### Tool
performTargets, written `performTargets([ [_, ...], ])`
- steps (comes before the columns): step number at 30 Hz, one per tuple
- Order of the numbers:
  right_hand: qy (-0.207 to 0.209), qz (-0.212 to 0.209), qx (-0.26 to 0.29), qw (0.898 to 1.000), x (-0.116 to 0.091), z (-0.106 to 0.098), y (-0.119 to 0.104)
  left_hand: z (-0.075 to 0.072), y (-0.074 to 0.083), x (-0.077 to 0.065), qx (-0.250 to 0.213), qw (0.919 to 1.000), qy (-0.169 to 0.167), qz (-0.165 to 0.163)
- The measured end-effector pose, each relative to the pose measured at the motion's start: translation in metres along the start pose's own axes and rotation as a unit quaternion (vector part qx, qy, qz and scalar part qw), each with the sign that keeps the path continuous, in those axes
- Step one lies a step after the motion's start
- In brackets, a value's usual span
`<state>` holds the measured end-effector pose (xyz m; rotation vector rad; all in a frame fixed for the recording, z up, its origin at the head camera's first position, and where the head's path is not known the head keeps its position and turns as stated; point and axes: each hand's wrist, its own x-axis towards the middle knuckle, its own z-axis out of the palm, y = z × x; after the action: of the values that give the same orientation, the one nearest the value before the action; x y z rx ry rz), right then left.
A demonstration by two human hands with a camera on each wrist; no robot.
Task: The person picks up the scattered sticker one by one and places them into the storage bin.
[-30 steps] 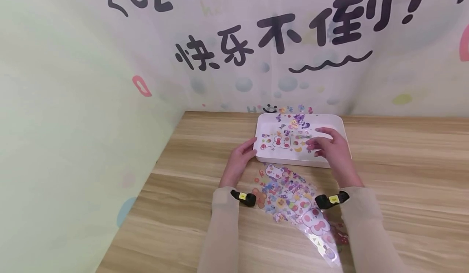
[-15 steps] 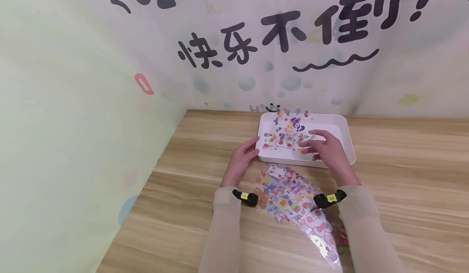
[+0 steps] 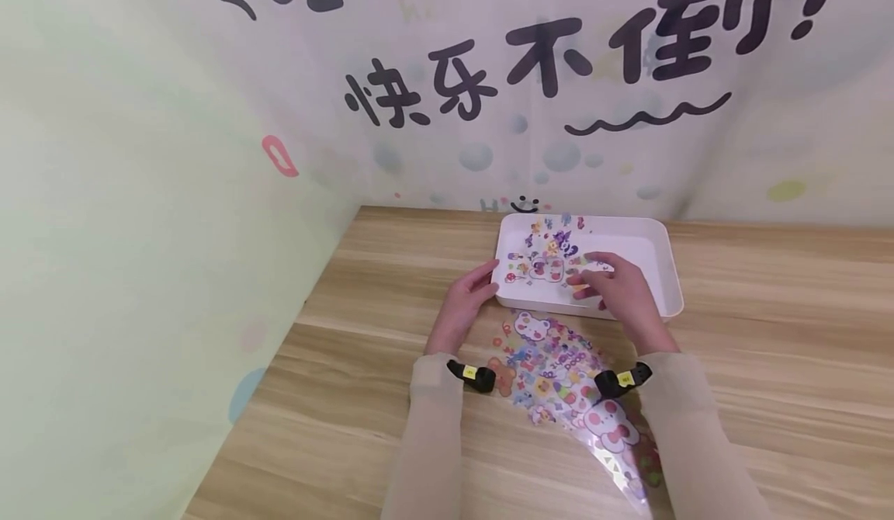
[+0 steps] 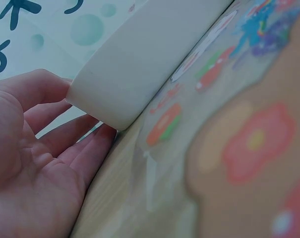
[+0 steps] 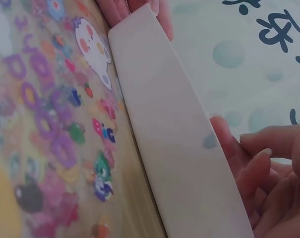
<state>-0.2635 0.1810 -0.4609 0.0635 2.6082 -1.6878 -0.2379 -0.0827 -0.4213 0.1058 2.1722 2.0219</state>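
Observation:
A shallow white plastic tray point(image 3: 646, 252) stands on the table near the back wall. My left hand point(image 3: 464, 303) rests its fingertips against the tray's left end; the left wrist view shows the fingers point(image 4: 45, 85) touching the tray's corner point(image 4: 140, 64). My right hand point(image 3: 625, 295) is above the tray's middle, fingers bent, and appears to pinch a clear sticker sheet point(image 3: 561, 239) with small purple and yellow figures. Its fingertips are partly hidden behind the tray's wall in the right wrist view. Under that sheet lies another, printed with a bunny face point(image 3: 546, 270).
A spread of overlapping clear sticker sheets point(image 3: 569, 365) lies in front of the tray, between the forearms. The wood-grain table point(image 3: 363, 349) meets a printed cloth wall point(image 3: 475, 155) at the back and another pale cloth point(image 3: 140, 272) at the left.
The right hand has moved left over the tray. The purple-figured sheet has slid left and lower, its top edge dropping towards the tray's rear rim. The left hand stays at the tray's end.

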Motion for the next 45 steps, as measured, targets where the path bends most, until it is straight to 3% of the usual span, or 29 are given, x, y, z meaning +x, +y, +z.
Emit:
performTargets([
  [6,0.012,-0.016,-0.034,0.999,0.010,0.006,0.017,0.000,0.002,-0.001,0.008,1.0000,0.004,0.002],
  [10,0.011,-0.019,-0.052,0.998,0.010,0.007,0.014,-0.001,-0.008,0.006,0.000,1.0000,0.005,0.001],
  [16,-0.017,-0.003,-0.070,0.997,-0.007,0.003,-0.016,-0.001,-0.019,0.012,0.002,0.9999,0.009,0.010],
  [20,-0.033,0.004,-0.060,0.998,-0.027,-0.003,-0.047,0.000,-0.019,0.013,0.012,0.9998,0.012,0.013],
  [25,-0.035,-0.004,-0.077,0.996,-0.035,-0.004,-0.063,0.000,-0.016,0.014,0.025,0.9994,0.014,0.017],
  [34,-0.062,-0.004,-0.096,0.993,-0.034,-0.002,-0.069,0.000,-0.012,0.012,0.017,0.9997,0.015,0.012],
  [45,-0.048,0.001,-0.110,0.993,-0.036,0.000,-0.066,0.000,-0.019,0.013,0.018,0.9996,0.020,0.006],
])
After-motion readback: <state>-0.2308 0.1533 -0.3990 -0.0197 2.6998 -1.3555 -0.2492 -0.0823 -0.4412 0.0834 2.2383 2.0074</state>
